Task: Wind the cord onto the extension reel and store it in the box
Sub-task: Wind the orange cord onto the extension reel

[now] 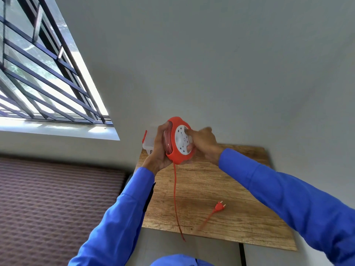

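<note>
Slack cord point(175, 196) trails toward 6 o'clock off the tabletop point(240, 217), its plug point(219, 206) lying at 5 o'clock. Your left hand point(158, 150) grips the reel point(177, 141); your right hand point(203, 143) pinches its white face. Turn steadily, feeding cord evenly. At 10 o'clock waits the box point(149, 140).

Reel point(179, 141) in both hands — cord point(175, 192) dangling

I've got one head cam only, wide-angle, looking fwd and down, close over the counter point(221, 189); wall fills top, window point(38, 73) upper left of frame.
</note>
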Tool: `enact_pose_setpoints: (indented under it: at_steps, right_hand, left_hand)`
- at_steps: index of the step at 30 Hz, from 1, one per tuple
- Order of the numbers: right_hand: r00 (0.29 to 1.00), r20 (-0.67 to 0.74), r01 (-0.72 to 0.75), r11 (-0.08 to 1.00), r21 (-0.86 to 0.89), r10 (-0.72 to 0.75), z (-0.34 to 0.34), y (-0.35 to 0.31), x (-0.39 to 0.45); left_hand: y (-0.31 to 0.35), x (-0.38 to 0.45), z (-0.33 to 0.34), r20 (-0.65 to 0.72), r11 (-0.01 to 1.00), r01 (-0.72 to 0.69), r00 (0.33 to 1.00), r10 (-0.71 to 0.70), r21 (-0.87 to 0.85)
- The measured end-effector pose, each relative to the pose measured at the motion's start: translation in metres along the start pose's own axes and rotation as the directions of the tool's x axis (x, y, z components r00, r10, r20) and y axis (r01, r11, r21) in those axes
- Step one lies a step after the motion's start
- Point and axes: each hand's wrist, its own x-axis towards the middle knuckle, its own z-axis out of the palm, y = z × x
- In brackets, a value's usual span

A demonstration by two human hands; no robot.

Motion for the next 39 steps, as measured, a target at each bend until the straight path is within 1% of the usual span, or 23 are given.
enact_pose_setpoints:
  at_steps: [1, 2, 4, 5, 6, 7, 8, 10, 11, 12, 13, 14, 17, 19, 21, 23, 25, 28, 32, 34, 36, 37, 39]
  right_hand:
    - [0.994, 0.041, -0.104, 0.989, 0.107, 0.100, 0.002, 0.001, 0.000]
    - [0.987, 0.055, -0.155, 0.975, 0.158, 0.148, 0.005, 0.003, 0.000]
    - [0.992, 0.024, -0.127, 0.980, 0.153, 0.124, 0.009, 0.006, -0.001]
    - [0.999, -0.013, -0.046, 0.995, 0.089, 0.048, 0.008, 0.007, -0.003]
    - [0.995, -0.057, 0.082, 0.996, -0.024, -0.083, 0.006, 0.010, -0.006]
    - [0.961, -0.090, 0.243, 0.955, -0.169, -0.261, 0.004, 0.012, -0.009]
    - [0.888, -0.091, 0.406, 0.861, -0.307, -0.451, 0.001, 0.014, -0.012]
    - [0.673, 0.037, 0.651, 0.568, -0.503, -0.738, -0.006, 0.016, -0.019]
    - [0.556, 0.153, 0.730, 0.391, -0.561, -0.817, -0.010, 0.016, -0.022]
    - [0.447, 0.279, 0.777, 0.214, -0.592, -0.850, -0.015, 0.017, -0.022]
    - [0.361, 0.384, 0.793, 0.063, -0.606, -0.850, -0.021, 0.016, -0.021]
    - [0.305, 0.466, 0.793, -0.050, -0.608, -0.831, -0.028, 0.014, -0.020]
    - [0.193, 0.657, 0.790, -0.282, -0.545, -0.729, -0.048, 0.007, -0.012]
    - [0.097, 0.772, 0.768, -0.445, -0.460, -0.629, -0.057, 0.007, -0.007]
    - [0.042, 0.853, 0.707, -0.588, -0.393, -0.521, -0.065, 0.009, -0.004]
    - [0.034, 0.893, 0.632, -0.683, -0.366, -0.448, -0.072, 0.006, -0.002]
    - [0.046, 0.923, 0.560, -0.755, -0.340, -0.382, -0.075, 0.000, -0.001]
    - [0.045, 0.946, 0.525, -0.798, -0.297, -0.322, -0.074, -0.011, -0.001]
    - [-0.030, 0.945, 0.439, -0.853, -0.281, -0.326, -0.074, -0.026, -0.002]
    - [-0.069, 0.936, 0.399, -0.870, -0.291, -0.345, -0.076, -0.027, -0.003]
    - [-0.078, 0.921, 0.411, -0.854, -0.318, -0.381, -0.073, -0.024, -0.002]
    - [-0.066, 0.907, 0.452, -0.823, -0.345, -0.417, -0.070, -0.020, -0.002]
    - [-0.009, 0.868, 0.583, -0.708, -0.399, -0.497, -0.063, -0.014, -0.003]
  left_hand:
    - [-0.001, 0.000, 0.001, 0.002, 1.000, -0.013, 1.000, 0.013, -0.010]
    - [-0.002, 0.000, 0.002, 0.004, 1.000, -0.026, 1.000, 0.026, -0.016]
    - [-0.004, 0.000, 0.003, 0.004, 0.999, -0.043, 0.999, 0.043, -0.012]
    - [-0.006, -0.001, 0.004, 0.004, 0.999, -0.041, 0.999, 0.041, -0.015]
    - [-0.006, -0.001, 0.004, 0.003, 0.999, -0.034, 0.999, 0.034, -0.030]
    - [-0.005, -0.001, 0.004, 0.003, 0.998, -0.026, 1.000, 0.026, -0.051]
    - [-0.003, -0.001, 0.004, 0.010, 0.998, -0.018, 1.000, 0.018, -0.067]
    - [0.003, 0.001, 0.005, 0.012, 0.998, -0.010, 1.000, 0.011, -0.069]
    - [0.008, 0.002, 0.005, 0.005, 0.998, -0.006, 1.000, 0.006, -0.061]
    - [0.012, 0.002, 0.004, 0.004, 0.999, 0.005, 1.000, -0.005, -0.049]
    - [0.017, 0.002, 0.002, 0.015, 0.999, 0.023, 1.000, -0.023, -0.032]
    - [0.020, 0.001, 0.000, 0.033, 0.999, 0.047, 0.998, -0.047, -0.009]
    - [0.021, -0.002, -0.005, 0.088, 0.990, 0.133, 0.987, -0.137, 0.049]
    - [0.019, -0.004, -0.005, 0.126, 0.983, 0.175, 0.976, -0.180, 0.049]
    - [0.016, -0.006, -0.004, 0.154, 0.979, 0.198, 0.967, -0.203, 0.047]
    - [0.015, -0.007, -0.004, 0.166, 0.974, 0.216, 0.960, -0.225, 0.073]
    - [0.014, -0.006, -0.005, 0.169, 0.967, 0.237, 0.953, -0.250, 0.093]
    - [0.014, -0.005, -0.003, 0.204, 0.953, 0.295, 0.931, -0.302, 0.065]
    - [0.017, -0.005, -0.001, 0.238, 0.951, 0.299, 0.920, -0.310, 0.081]
    - [0.019, -0.005, 0.000, 0.196, 0.953, 0.280, 0.934, -0.298, 0.111]
    - [0.018, -0.007, -0.003, 0.123, 0.964, 0.226, 0.962, -0.243, 0.139]
    - [0.016, -0.007, -0.004, 0.095, 0.968, 0.206, 0.971, -0.221, 0.145]
    - [0.014, -0.009, -0.006, 0.063, 0.972, 0.193, 0.977, -0.203, 0.136]
